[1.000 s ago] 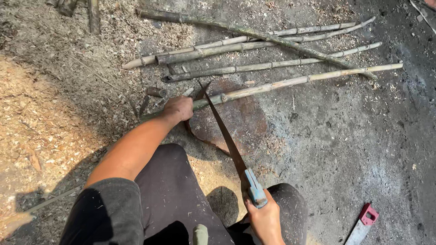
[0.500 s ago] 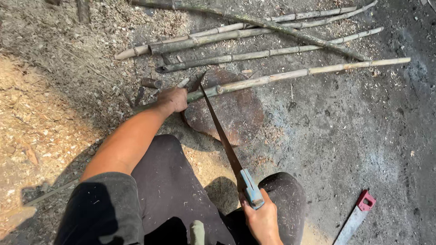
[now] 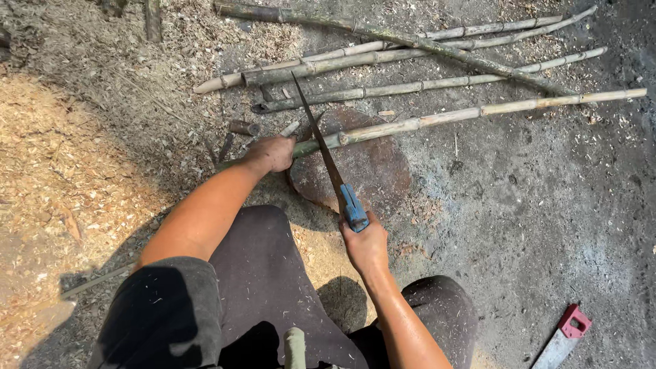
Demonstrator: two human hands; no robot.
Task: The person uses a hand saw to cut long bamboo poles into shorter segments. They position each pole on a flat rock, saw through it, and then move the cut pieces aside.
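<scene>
**Saw blade across a bamboo pole on a flat stone**

The left hand [image 3: 272,152] was closed around a bamboo pole [image 3: 478,111], gripping it near its greener, thicker end and pressing it down where it crossed a flat reddish-brown stone [image 3: 372,171]. The pole ran from that grip out to the right, its pale far end lying on the dark ground [image 3: 547,219].

The right hand [image 3: 365,244] was wrapped tight around the blue handle of a hand saw [image 3: 329,160]. The narrow blade slanted up and to the left from the handle, crossing the pole just beside the left hand, with its tip reaching past the pole toward the other stalks.

Beyond the held pole lay a loose bundle of bamboo stalks [image 3: 383,58], some crossing one another. A short cut piece [image 3: 242,127] sat near the left hand. Pale sawdust [image 3: 61,178] covered the ground to the left. A second saw with a red handle [image 3: 566,331] lay well apart at the lower right. The person's dark-clad knees filled the bottom of the view.
</scene>
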